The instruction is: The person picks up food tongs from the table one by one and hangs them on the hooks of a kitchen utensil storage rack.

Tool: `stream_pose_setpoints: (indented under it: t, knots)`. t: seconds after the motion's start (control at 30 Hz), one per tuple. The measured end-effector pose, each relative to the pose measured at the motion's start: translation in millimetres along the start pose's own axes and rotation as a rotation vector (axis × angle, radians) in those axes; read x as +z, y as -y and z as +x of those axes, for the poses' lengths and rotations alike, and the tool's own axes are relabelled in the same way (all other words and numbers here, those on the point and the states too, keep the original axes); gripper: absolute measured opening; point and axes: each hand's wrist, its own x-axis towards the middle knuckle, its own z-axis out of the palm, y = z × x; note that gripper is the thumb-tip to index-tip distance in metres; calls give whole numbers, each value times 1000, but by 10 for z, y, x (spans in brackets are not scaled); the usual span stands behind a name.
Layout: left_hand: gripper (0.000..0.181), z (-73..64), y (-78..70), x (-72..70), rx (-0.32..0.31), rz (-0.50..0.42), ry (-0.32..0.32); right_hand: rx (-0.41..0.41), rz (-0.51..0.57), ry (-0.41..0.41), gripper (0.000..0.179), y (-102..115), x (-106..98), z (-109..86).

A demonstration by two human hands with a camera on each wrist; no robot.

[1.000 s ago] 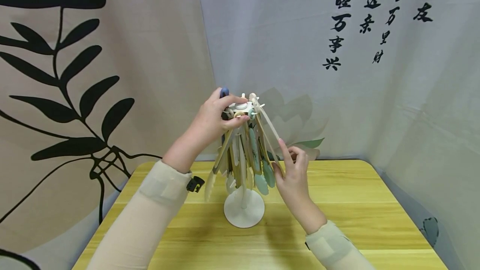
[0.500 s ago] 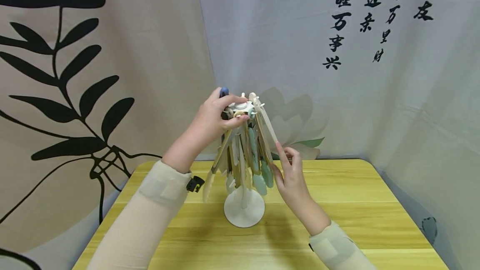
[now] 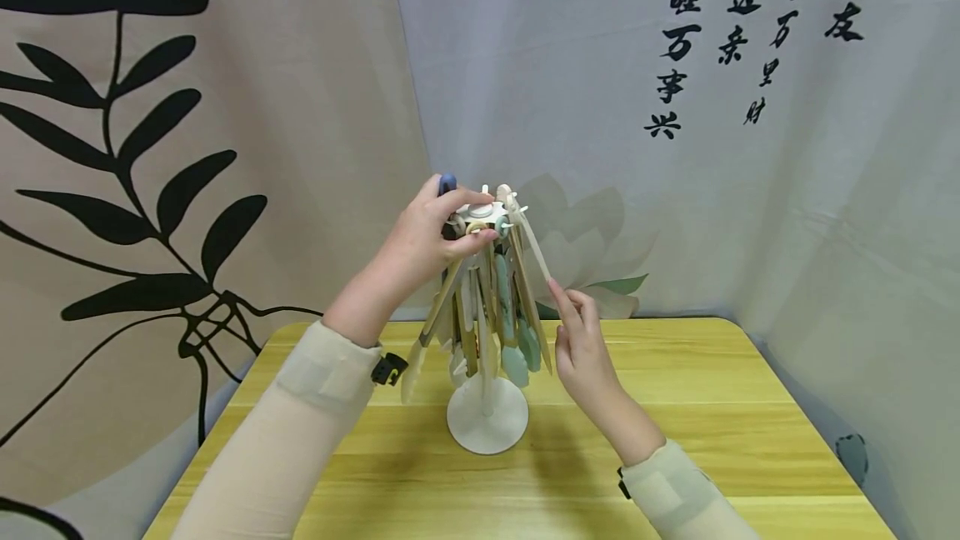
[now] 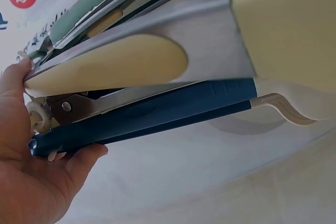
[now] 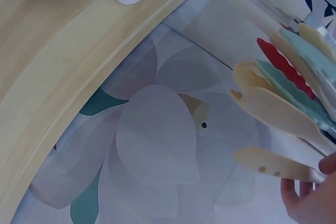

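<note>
A white utensil rack [image 3: 489, 427] on a round base stands upright on the table, hung all around with several kitchen tongs in beige, green and blue. My left hand [image 3: 442, 227] grips the rack's white top from the left. In the left wrist view, blue-handled tongs [image 4: 152, 116] hang close by it. My right hand [image 3: 585, 348] is at the rack's right side, its index fingertip on a pale arm of the beige tongs [image 3: 534, 248]. The right wrist view has that hand [image 5: 315, 198] holding one arm between thumb and fingers, with its beige tip [image 5: 278, 165] sticking out.
The wooden table [image 3: 697, 423] reaches out on both sides of the rack. Right behind it hangs a pale curtain [image 3: 562, 90] with printed leaves and writing. Red [image 5: 283, 66] and green tong tips crowd beside the beige ones in the right wrist view.
My right hand has shifted slightly left at the fingertips, and the pale tong arm has swung in toward the rack. The thumb has come away from the lower tong arm. My left hand stays put.
</note>
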Motion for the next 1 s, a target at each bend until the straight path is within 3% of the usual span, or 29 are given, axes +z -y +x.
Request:
stream_pose_setpoints:
  t: [0.13,0.27,0.47,0.7,0.87,1.0]
  knots:
    - [57,2,14,24,25,-14,-19,26,7,17,75,4,-17,4]
    - [81,-8,25,50,39,-37,-67,39,18,30,77,16,-34,1]
    - [106,-34,42,76,10,-38,-123,54,14,51,76,28,-75,-4]
    - [109,-113,98,64,-32,-76,-107,81,43,92,73,-7,-172,-37]
    - [109,-214,174,49,32,-123,-73,78,39,99,71,-65,-273,-73]
    - [90,-329,313,53,86,-234,-74,70,6,102,73,-136,-372,-112]
